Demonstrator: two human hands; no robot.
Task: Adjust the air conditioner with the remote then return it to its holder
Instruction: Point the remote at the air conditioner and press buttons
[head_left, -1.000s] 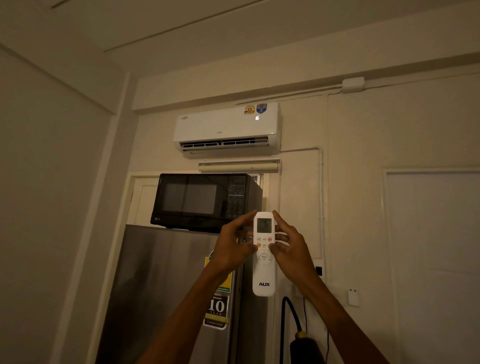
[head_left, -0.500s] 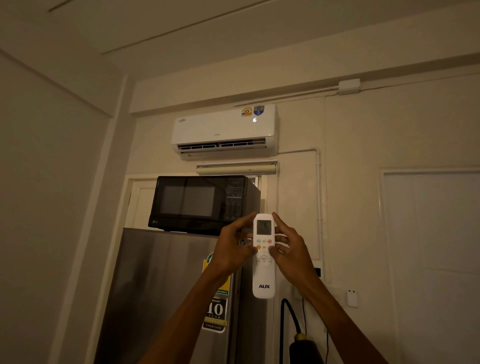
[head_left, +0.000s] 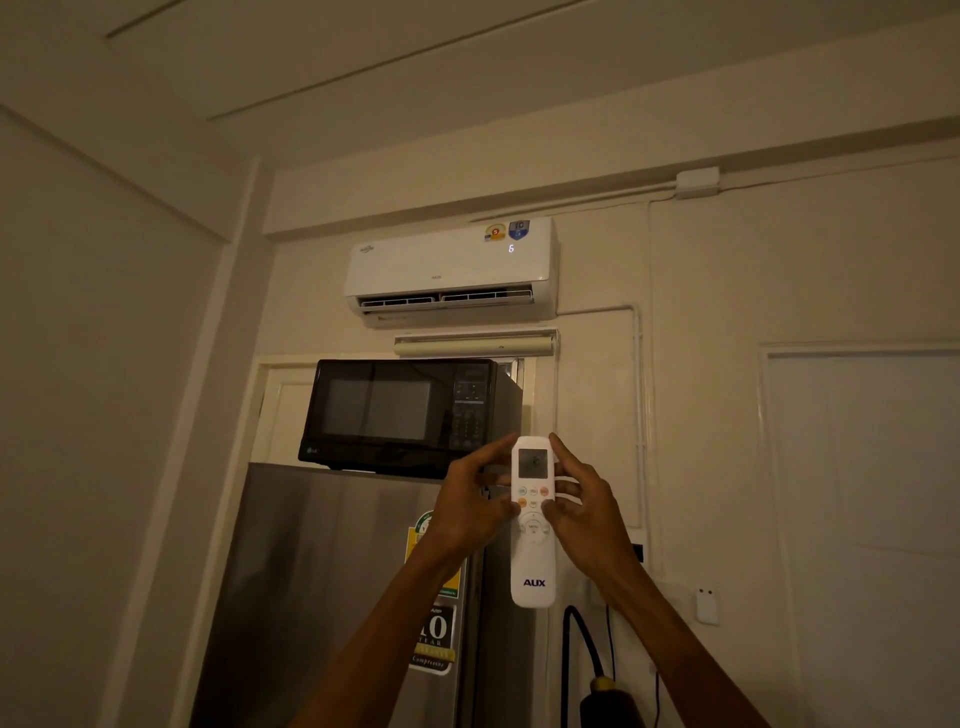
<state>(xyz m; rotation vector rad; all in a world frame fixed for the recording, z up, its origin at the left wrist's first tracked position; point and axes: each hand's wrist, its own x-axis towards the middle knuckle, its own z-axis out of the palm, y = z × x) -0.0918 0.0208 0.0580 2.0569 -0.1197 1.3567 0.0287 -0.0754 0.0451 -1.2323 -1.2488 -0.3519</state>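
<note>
A white AUX remote (head_left: 533, 566) stands upright in front of me, screen at its top, held between both hands. My left hand (head_left: 470, 506) grips its left edge, thumb near the buttons. My right hand (head_left: 584, 506) grips its right edge, thumb on the lower buttons. High on the wall hangs the white air conditioner (head_left: 447, 270), its flap open and a lit digit showing on its right side. A small white bracket (head_left: 707, 605) is fixed to the wall at lower right; I cannot tell whether it is the remote's holder.
A black microwave (head_left: 405, 413) sits on a steel fridge (head_left: 322, 587) just behind my left hand. A black cable (head_left: 582, 639) runs down the wall below the remote. A white door (head_left: 862, 519) fills the right side. The room is dim.
The view has dropped slightly, so the air conditioner sits lower in frame. Both hands keep hold of the remote with only small thumb shifts.
</note>
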